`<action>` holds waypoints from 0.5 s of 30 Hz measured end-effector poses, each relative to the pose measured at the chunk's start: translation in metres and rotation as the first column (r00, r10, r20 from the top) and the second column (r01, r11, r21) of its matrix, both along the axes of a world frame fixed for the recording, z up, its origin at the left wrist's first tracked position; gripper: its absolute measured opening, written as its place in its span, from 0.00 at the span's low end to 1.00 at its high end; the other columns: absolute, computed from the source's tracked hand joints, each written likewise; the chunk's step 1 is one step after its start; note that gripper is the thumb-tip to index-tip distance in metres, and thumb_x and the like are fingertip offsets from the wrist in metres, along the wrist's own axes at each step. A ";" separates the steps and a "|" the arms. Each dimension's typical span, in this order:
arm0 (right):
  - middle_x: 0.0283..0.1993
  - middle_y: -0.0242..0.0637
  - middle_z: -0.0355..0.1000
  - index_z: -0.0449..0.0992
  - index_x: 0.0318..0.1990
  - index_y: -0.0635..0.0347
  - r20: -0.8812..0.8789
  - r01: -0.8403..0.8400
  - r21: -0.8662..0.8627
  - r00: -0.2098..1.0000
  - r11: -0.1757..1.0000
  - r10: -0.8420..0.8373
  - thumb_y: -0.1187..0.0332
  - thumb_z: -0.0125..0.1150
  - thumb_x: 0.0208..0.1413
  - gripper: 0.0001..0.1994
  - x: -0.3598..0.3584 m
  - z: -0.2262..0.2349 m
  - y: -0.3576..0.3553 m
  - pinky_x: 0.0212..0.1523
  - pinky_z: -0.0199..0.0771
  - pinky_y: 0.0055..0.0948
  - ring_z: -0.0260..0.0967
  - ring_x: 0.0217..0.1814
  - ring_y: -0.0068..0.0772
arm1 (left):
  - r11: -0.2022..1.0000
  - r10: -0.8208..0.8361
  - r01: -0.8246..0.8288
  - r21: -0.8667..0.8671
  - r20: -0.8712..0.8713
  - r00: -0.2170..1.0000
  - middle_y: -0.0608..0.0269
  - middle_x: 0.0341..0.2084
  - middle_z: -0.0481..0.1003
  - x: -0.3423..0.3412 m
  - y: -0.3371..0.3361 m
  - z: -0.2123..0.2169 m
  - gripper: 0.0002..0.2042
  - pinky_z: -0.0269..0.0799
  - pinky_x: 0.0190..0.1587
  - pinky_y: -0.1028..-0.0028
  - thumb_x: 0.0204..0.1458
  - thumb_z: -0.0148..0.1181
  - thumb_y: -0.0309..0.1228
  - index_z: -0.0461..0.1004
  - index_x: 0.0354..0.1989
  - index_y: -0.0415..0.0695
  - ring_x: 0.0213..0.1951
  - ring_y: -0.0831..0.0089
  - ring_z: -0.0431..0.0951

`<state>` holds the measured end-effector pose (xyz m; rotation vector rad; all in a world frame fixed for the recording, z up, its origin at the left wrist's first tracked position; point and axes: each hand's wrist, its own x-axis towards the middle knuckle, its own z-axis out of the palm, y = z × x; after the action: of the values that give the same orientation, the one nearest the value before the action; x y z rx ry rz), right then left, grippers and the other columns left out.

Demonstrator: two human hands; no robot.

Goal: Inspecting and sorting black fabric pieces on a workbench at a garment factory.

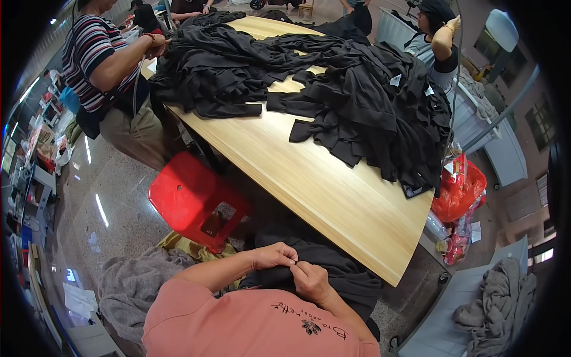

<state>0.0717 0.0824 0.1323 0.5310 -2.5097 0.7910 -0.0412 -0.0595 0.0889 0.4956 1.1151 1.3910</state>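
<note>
Both hands, left (pixel 275 256) and right (pixel 310 281), pinching black garment (pixel 333 268) in lap, near edge of wooden tabletop (pixel 321 184). Far end heaped with black clothes (pixel 357 101); red stool (pixel 196 199) left on glossy floor (pixel 101 190).

A long wooden table (pixel 333 190) carries heaps of black garments (pixel 357 101), a red plastic stool (pixel 193 199) beside it. A person in a striped shirt (pixel 89 53) stands alongside; a red bag (pixel 461 190) hangs at the far edge.

Both hands together at the lap, left hand (pixel 275 256) and right hand (pixel 310 281) fingers pinched.
</note>
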 end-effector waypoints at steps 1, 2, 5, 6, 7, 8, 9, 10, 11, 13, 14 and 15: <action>0.22 0.35 0.66 0.72 0.27 0.63 -0.021 0.016 -0.039 1.000 0.999 -0.017 0.80 0.54 0.36 0.07 0.001 0.002 -0.001 0.17 0.64 0.26 0.64 0.17 0.32 | 1.000 -0.008 0.008 0.010 -0.006 1.000 0.73 0.24 0.70 0.000 0.000 0.001 0.03 0.61 0.34 0.86 0.46 0.54 0.23 0.71 0.28 0.38 0.29 0.87 0.65; 0.22 0.36 0.66 0.71 0.27 0.63 -0.042 0.030 -0.079 0.999 0.996 -0.033 0.80 0.54 0.35 0.07 0.001 0.003 -0.001 0.17 0.64 0.26 0.64 0.17 0.33 | 1.000 -0.006 0.006 0.010 -0.008 1.000 0.73 0.24 0.70 0.000 -0.001 0.006 0.03 0.61 0.34 0.86 0.46 0.54 0.23 0.71 0.28 0.38 0.29 0.87 0.65; 0.22 0.36 0.66 0.71 0.27 0.63 -0.059 0.042 -0.057 0.997 0.997 -0.045 0.80 0.54 0.33 0.08 0.002 0.002 -0.001 0.17 0.64 0.26 0.64 0.17 0.33 | 1.000 -0.003 0.004 0.024 -0.035 0.999 0.73 0.24 0.70 -0.001 -0.002 0.015 0.03 0.61 0.34 0.86 0.45 0.56 0.23 0.71 0.28 0.38 0.29 0.87 0.65; 0.22 0.36 0.66 0.71 0.27 0.63 -0.062 0.041 -0.057 0.997 0.998 -0.044 0.80 0.54 0.33 0.08 0.002 0.001 -0.001 0.17 0.64 0.26 0.64 0.17 0.33 | 1.000 -0.002 0.003 0.024 -0.039 0.999 0.73 0.24 0.70 -0.001 -0.003 0.014 0.04 0.61 0.34 0.86 0.44 0.57 0.23 0.72 0.28 0.37 0.29 0.87 0.65; 0.22 0.36 0.65 0.70 0.26 0.63 -0.059 0.048 -0.027 0.997 0.998 -0.049 0.78 0.53 0.35 0.06 0.002 -0.001 -0.001 0.17 0.63 0.26 0.63 0.17 0.33 | 1.000 0.000 0.001 0.025 -0.044 0.999 0.73 0.24 0.70 -0.001 -0.003 0.013 0.04 0.61 0.34 0.86 0.43 0.58 0.23 0.72 0.29 0.37 0.29 0.87 0.65; 0.22 0.35 0.63 0.69 0.25 0.62 -0.055 0.056 0.003 0.997 0.998 -0.055 0.77 0.52 0.37 0.04 0.002 -0.003 -0.001 0.17 0.62 0.26 0.61 0.16 0.33 | 1.000 0.001 0.000 0.025 -0.045 0.999 0.73 0.24 0.70 -0.001 -0.004 0.011 0.04 0.61 0.34 0.86 0.43 0.58 0.23 0.72 0.29 0.37 0.29 0.87 0.65; 0.22 0.35 0.63 0.69 0.25 0.62 -0.056 0.054 0.003 0.997 0.999 -0.054 0.77 0.52 0.37 0.04 0.001 -0.004 -0.001 0.17 0.62 0.26 0.61 0.16 0.33 | 1.000 0.017 -0.016 0.022 -0.054 0.998 0.73 0.24 0.70 -0.001 -0.004 0.008 0.05 0.62 0.33 0.85 0.43 0.58 0.22 0.72 0.29 0.37 0.29 0.87 0.66; 0.22 0.36 0.64 0.69 0.25 0.62 -0.045 0.032 -0.014 0.998 0.999 -0.033 0.76 0.52 0.37 0.04 -0.001 -0.004 0.000 0.17 0.62 0.27 0.62 0.17 0.33 | 0.999 0.033 -0.032 0.019 -0.063 0.997 0.73 0.24 0.70 -0.001 -0.004 0.007 0.05 0.62 0.33 0.85 0.43 0.58 0.22 0.73 0.29 0.37 0.28 0.87 0.66; 0.22 0.36 0.64 0.69 0.25 0.62 -0.032 0.010 -0.032 0.999 0.999 -0.011 0.76 0.52 0.37 0.04 -0.001 -0.005 0.001 0.17 0.62 0.28 0.62 0.17 0.34 | 0.999 0.035 -0.034 0.018 -0.062 0.997 0.73 0.24 0.70 0.000 -0.005 0.006 0.05 0.62 0.33 0.85 0.43 0.58 0.22 0.73 0.29 0.37 0.28 0.87 0.66; 0.23 0.37 0.64 0.69 0.25 0.62 0.018 0.015 -0.044 1.000 0.999 -0.014 0.77 0.52 0.37 0.04 -0.002 -0.006 0.002 0.18 0.63 0.28 0.63 0.18 0.35 | 0.999 0.040 -0.041 -0.007 -0.104 0.994 0.73 0.24 0.71 -0.001 -0.005 0.005 0.05 0.62 0.32 0.86 0.42 0.58 0.22 0.73 0.30 0.37 0.28 0.87 0.66; 0.24 0.37 0.65 0.69 0.26 0.62 0.070 0.026 -0.057 0.997 0.998 -0.022 0.77 0.52 0.38 0.04 -0.001 -0.006 0.002 0.19 0.65 0.29 0.64 0.20 0.36 | 0.999 0.039 -0.040 -0.009 -0.102 0.994 0.73 0.24 0.71 -0.001 -0.005 0.005 0.05 0.62 0.32 0.86 0.42 0.58 0.22 0.73 0.30 0.37 0.28 0.87 0.66; 0.24 0.37 0.65 0.69 0.26 0.62 0.070 0.026 -0.057 0.997 0.998 -0.022 0.77 0.52 0.38 0.04 -0.002 -0.006 0.002 0.19 0.65 0.29 0.64 0.20 0.36 | 0.999 0.043 -0.045 -0.016 -0.097 0.994 0.73 0.24 0.71 -0.001 -0.005 0.007 0.05 0.62 0.32 0.86 0.42 0.59 0.22 0.73 0.30 0.37 0.28 0.87 0.66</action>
<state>0.0702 0.0847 0.1265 0.4602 -2.5427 0.8848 -0.0421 -0.0648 0.0954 0.5321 1.2224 1.4062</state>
